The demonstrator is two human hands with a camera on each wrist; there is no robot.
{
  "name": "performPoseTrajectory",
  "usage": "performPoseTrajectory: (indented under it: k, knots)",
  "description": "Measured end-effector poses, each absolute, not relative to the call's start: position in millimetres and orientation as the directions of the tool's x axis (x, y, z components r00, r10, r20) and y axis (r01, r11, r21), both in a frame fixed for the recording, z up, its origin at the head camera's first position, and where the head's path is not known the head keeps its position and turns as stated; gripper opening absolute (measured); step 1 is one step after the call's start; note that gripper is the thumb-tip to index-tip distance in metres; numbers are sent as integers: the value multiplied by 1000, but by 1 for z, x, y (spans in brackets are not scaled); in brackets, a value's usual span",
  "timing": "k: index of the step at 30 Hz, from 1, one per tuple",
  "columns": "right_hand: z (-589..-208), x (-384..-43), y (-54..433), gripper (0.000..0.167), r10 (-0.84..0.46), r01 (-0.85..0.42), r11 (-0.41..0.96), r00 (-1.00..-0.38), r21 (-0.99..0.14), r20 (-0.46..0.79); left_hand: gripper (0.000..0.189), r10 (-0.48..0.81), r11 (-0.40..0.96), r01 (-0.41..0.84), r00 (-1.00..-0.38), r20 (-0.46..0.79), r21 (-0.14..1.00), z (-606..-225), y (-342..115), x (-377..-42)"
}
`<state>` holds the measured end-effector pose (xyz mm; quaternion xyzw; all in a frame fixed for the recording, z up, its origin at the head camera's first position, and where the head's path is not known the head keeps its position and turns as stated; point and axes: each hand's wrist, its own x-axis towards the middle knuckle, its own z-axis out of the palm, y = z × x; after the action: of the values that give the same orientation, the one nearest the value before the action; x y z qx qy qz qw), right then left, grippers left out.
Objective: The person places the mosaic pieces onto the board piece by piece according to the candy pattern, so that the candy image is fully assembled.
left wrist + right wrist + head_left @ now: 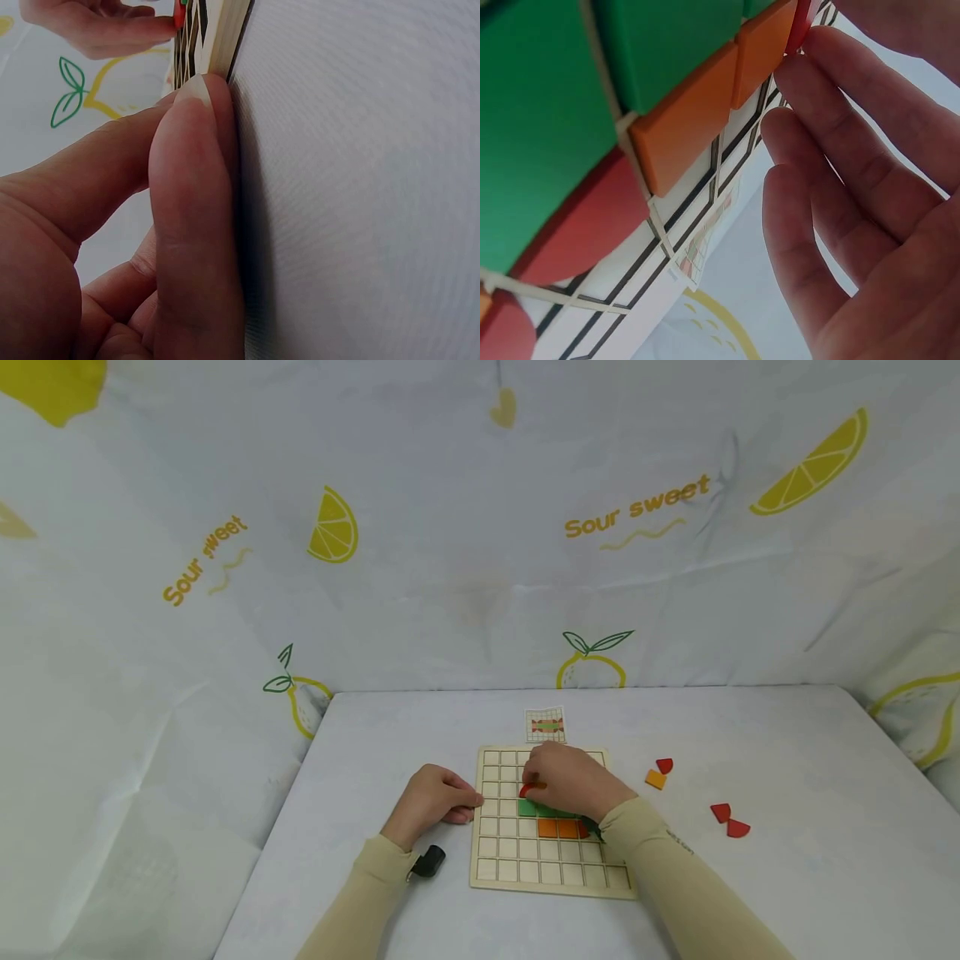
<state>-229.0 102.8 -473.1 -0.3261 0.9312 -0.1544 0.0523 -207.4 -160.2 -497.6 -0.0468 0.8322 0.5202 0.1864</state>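
Note:
A pale wooden board (507,874) with a square grid lies flat on the table. My left hand (435,797) is at its left edge, the thumb (191,165) and forefinger tips pinching the rim. Over the board's upper middle, my right hand (570,777) holds a red quarter-round piece (527,791) at a grid cell; the right wrist view shows only a sliver of the red piece (801,26) by the fingertips. Green pieces (528,808) form a row below the hand. Orange squares (548,828) and a red piece (582,830) lie under them. The right hand covers part of the layout.
A small printed pattern card (545,725) lies beyond the board. To the right are loose red pieces (738,828) and an orange square (656,779). A black device (429,861) sits by the left wrist. A lemon-print cloth (450,527) hangs behind the table.

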Motion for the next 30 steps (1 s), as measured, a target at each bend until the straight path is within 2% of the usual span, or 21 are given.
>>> performPoseTrajectory:
  k: [17,30]
  knots:
    - [-472,-229,104,9,-637,-608,726,-771,-323,18,18,112,466,-272,-926,-361,842,-498,-158,-207]
    - [-462,-215,147,8,-504,-471,820,-863,-325,-19,19,115,466,-265,-928,-355,844,-497,-158,-205]
